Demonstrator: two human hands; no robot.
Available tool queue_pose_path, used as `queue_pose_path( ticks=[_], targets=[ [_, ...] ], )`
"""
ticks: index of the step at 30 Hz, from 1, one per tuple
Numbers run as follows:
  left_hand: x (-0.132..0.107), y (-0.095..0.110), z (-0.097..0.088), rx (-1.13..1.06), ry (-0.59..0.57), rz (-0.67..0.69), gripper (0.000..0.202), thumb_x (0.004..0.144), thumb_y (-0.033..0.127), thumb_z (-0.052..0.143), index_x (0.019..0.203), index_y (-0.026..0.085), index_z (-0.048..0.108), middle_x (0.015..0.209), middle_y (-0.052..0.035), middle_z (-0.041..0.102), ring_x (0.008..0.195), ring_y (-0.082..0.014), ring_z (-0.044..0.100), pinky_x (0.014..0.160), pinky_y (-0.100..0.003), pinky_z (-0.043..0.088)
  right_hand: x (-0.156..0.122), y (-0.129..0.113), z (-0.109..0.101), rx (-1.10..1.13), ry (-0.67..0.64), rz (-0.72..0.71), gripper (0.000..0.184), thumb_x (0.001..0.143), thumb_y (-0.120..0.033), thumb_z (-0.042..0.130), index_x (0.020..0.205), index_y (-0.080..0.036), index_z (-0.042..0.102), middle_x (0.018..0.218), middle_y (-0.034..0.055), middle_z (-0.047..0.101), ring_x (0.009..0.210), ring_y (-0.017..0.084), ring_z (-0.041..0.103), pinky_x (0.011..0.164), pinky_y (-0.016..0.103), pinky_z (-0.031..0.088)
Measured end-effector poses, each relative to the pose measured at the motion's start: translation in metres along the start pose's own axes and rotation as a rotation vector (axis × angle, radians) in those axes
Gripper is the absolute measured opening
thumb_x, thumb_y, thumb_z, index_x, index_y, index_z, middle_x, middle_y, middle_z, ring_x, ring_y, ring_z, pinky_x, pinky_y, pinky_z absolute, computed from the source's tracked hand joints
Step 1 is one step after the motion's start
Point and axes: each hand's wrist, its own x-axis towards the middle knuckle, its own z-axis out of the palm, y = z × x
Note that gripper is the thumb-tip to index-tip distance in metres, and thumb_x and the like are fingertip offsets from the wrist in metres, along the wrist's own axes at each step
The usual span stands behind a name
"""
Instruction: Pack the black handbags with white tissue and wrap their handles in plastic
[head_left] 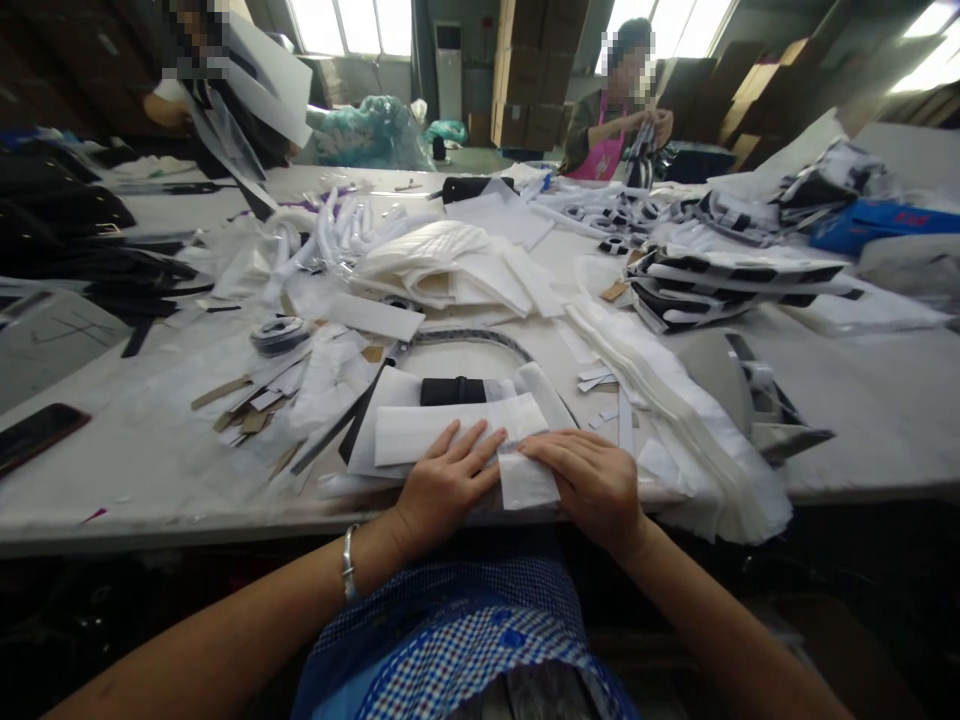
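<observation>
My left hand [448, 483] lies flat with its fingers stretched out on a white padded strip [409, 436]. My right hand [596, 482] has its fingers pressed together over a small white sheet [527, 484], a folded-looking piece that reaches the table's front edge. Strip and sheet meet between the two hands. Under them lies a pale flat bag panel with a curved grey handle [472, 337] arching away from me. A black rolled piece [453, 390] sits just beyond the strip. The right thumb is hidden.
On the left are paper scraps [259, 410], a tape roll [279, 335] and a phone [41, 437]. White sheets [450, 265] pile up ahead. Long white strips [675, 400] and striped bundles [720, 280] lie right. Two people [600, 150] work across the table.
</observation>
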Motion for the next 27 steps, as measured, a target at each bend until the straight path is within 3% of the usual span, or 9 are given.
queue_pose_path(
  ticks=[6, 12, 20, 27],
  targets=[
    [0.002, 0.004, -0.002, -0.069, 0.040, -0.051, 0.025, 0.100, 0.018, 0.051, 0.119, 0.022, 0.068, 0.122, -0.0070, 0.070, 0.133, -0.0280, 0.054, 0.113, -0.054, 0.042, 0.021, 0.021, 0.016, -0.144, -0.189, 0.184, 0.026, 0.089, -0.009, 0.056, 0.096, -0.024, 0.075, 0.095, 0.0033, 0.076, 0.090, 0.020, 0.068, 0.083, 0.033, 0.052],
    [0.002, 0.005, -0.001, -0.124, 0.141, -0.065, 0.027, 0.102, 0.013, 0.045, 0.116, 0.016, 0.067, 0.123, -0.0083, 0.070, 0.126, -0.0238, 0.061, 0.115, -0.052, 0.042, 0.020, 0.033, 0.027, -0.162, -0.337, 0.380, 0.013, 0.089, -0.020, 0.066, 0.089, -0.027, 0.077, 0.084, 0.0016, 0.067, 0.077, 0.017, 0.062, 0.067, 0.027, 0.048],
    [0.002, 0.000, -0.003, -0.264, 0.203, -0.082, 0.026, 0.099, 0.009, 0.047, 0.115, 0.012, 0.068, 0.113, -0.0084, 0.075, 0.119, -0.0228, 0.065, 0.113, -0.045, 0.046, 0.024, 0.039, 0.027, 0.057, -0.361, 0.570, 0.009, 0.089, -0.029, 0.070, 0.085, -0.024, 0.077, 0.079, -0.0004, 0.067, 0.068, 0.013, 0.064, 0.067, 0.024, 0.049],
    [0.005, 0.002, -0.003, -0.333, 0.194, -0.130, 0.025, 0.095, 0.008, 0.048, 0.110, 0.011, 0.068, 0.112, -0.0096, 0.074, 0.117, -0.0230, 0.066, 0.115, -0.044, 0.044, 0.027, 0.045, 0.031, 0.045, -0.457, 0.665, 0.012, 0.084, -0.029, 0.075, 0.075, -0.022, 0.073, 0.075, -0.0012, 0.064, 0.066, 0.013, 0.060, 0.064, 0.025, 0.046]
  ],
)
